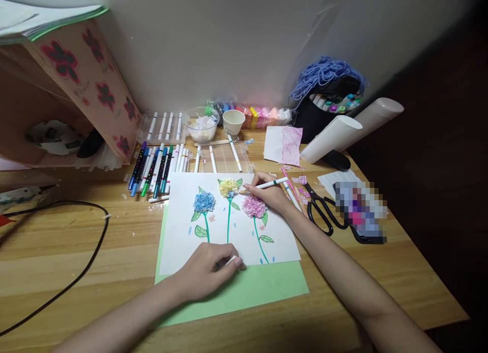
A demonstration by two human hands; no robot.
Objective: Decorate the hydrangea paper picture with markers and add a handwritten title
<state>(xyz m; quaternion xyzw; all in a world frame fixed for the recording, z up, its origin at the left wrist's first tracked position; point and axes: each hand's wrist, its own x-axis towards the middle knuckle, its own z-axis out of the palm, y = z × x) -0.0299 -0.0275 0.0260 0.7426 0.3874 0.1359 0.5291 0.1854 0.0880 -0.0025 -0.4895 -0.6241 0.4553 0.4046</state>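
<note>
My right hand (267, 191) is closed around a white marker (272, 183) with a green band, its tip by the yellow flower (229, 188). That flower stands between a blue flower (204, 202) and a pink flower (253, 206), all with crumpled, raised heads and drawn green stems and leaves. They are on a white sheet of paper (175, 251), which lies over a green sheet (274, 279). My left hand (213, 269) rests on the lower edge of the white sheet, its fingers closed on a small white marker cap (231, 260), partly hidden.
Several markers (152, 170) lie left of a clear plastic case (224, 157). Behind stand a clear bowl (201, 127) and a paper cup (234, 122). To the right are black-handled scissors (324, 211), a phone (360, 213) and white tubes (333, 137). A black cable (101, 241) curves across the left.
</note>
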